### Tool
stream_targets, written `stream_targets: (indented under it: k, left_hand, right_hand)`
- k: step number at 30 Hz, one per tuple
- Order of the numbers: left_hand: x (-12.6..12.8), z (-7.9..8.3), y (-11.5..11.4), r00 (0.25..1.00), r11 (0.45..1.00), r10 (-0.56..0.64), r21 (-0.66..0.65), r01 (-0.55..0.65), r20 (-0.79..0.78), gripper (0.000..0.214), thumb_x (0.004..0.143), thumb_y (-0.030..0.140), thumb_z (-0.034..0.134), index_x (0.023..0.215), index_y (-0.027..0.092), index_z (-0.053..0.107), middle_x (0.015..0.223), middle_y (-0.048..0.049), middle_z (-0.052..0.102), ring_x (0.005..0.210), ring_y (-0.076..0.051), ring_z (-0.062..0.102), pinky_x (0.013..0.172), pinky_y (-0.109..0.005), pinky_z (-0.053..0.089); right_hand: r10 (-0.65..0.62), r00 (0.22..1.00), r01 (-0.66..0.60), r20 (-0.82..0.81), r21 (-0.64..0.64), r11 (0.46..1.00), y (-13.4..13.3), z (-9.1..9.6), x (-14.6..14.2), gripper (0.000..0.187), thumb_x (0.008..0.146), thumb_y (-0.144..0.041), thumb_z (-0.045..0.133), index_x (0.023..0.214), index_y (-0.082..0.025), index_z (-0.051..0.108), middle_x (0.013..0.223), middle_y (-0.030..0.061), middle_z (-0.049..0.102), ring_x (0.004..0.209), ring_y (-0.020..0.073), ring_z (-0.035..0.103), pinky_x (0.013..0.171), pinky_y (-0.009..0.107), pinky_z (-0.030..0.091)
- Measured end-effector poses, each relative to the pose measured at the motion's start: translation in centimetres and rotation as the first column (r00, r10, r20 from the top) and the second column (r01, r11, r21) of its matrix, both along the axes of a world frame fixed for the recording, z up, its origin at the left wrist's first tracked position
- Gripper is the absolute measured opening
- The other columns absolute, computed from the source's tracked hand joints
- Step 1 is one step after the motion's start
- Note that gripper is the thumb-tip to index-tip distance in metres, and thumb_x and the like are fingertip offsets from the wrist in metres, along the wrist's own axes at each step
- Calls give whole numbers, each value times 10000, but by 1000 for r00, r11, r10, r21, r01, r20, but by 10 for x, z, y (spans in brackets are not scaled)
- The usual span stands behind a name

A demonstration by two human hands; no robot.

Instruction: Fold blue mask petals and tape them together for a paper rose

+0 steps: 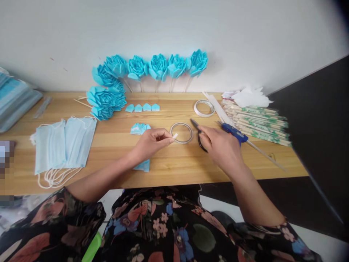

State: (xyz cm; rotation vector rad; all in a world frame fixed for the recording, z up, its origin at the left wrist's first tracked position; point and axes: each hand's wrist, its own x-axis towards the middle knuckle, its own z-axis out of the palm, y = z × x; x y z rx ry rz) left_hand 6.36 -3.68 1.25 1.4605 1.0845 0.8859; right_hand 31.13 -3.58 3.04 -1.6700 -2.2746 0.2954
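My left hand point(152, 143) is closed in a pinch on a short white strip of tape point(174, 136), just left of a thin tape ring point(181, 133) lying flat on the wooden table point(169, 167). My right hand point(222, 147) rests over the black-handled scissors point(200, 136), fingers curled onto the handles. A blue folded piece point(139, 128) lies behind my left hand, and another blue piece point(143, 165) shows under my left wrist.
Blue paper flowers point(152, 67) lean on the wall. Small blue folded petals point(142, 107), a second tape roll point(204, 108), a blue glue gun point(234, 133), wrapped chopsticks point(256, 122), and face masks point(64, 143) lie on the table. A mask stack point(13, 100) sits far left.
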Motion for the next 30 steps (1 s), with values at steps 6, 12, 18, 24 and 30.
stream_targets:
  k: [6,12,18,24,30]
  left_hand:
    - [-2,1,-7,999,1000,-9,-9,9,48,200,833,333,714,747,152,713,709,-4,677,660,-99,538,647,-238,425]
    - [-33,3,-37,1000,986,3,-165,1,24,275,895,395,672,951,151,783,726,-31,725,665,-124,610,660,-254,493]
    - [-83,1,-43,863,931,262,350,-107,-433,245,966,287,585,1002,156,789,764,-64,737,707,-157,640,666,-283,479]
    - [-92,-28,-6,576,764,337,574,296,-745,319,1004,213,450,1025,158,764,732,-80,678,703,-178,573,623,-301,401]
    - [-91,-37,0,478,752,304,516,410,-824,324,986,207,433,999,183,756,689,-61,612,653,-178,509,578,-318,310]
  right_hand:
    - [153,858,-236,-491,-111,965,-3,10,-48,146,921,-324,633,920,-212,726,836,21,755,689,145,647,631,258,461]
    - [190,817,-220,-545,10,975,-5,0,-62,122,891,-250,624,779,-226,664,707,5,667,644,139,590,622,278,457]
    - [35,803,-171,-595,-174,970,18,-9,-60,122,891,-331,673,823,-232,700,774,17,700,646,138,588,583,275,438]
    - [141,827,-332,-544,-272,903,49,-12,-89,181,931,-353,626,882,-213,730,788,27,692,731,151,603,590,268,401]
    - [213,859,-352,-465,-237,905,66,-21,-100,159,903,-332,652,819,-206,701,785,21,689,725,150,591,620,268,400]
